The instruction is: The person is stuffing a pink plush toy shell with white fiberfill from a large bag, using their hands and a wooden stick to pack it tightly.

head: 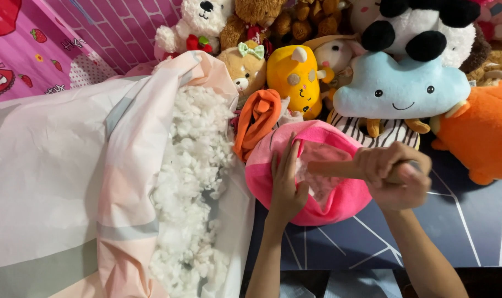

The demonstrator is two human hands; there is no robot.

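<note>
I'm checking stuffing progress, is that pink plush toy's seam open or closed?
Open. The pink plush toy gapes, white stuffing showing inside; the left hand holds its edge, the right hand pushes a stick in.

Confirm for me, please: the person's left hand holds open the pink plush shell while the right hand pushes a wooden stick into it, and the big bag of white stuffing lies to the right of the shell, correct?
Not quite. The bag of white stuffing lies to the left of the pink plush shell, not the right, as the head view shows. The rest holds: the left hand holds the shell open and the right hand pushes the wooden stick into it.
</note>
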